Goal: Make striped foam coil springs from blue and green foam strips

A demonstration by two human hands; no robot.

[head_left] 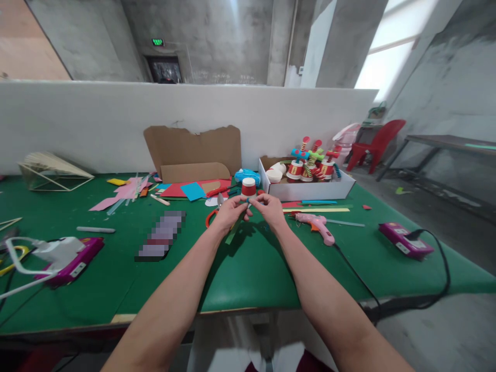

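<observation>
In front of me, over the green table, my left hand (231, 211) and my right hand (271, 207) meet fingertip to fingertip. Both are closed in a pinch on narrow paper strips. A green paper strip (232, 233) hangs down from my left fingers, and a small blue bit (248, 200) shows between the fingertips. How the strips join is hidden by my fingers. Just behind my hands stands an upside-down paper cup (248, 187), red with a white base. Orange-handled scissors (211, 217) lie beside my left hand.
A pink glue gun (320, 226) with a cord lies right. Behind it, a white box (310, 192) holds several paper-cup figures. Coloured paper (192, 191), a phone (161, 235) and a grey pen (95, 230) lie left. Purple power strips (405, 240) sit at both sides.
</observation>
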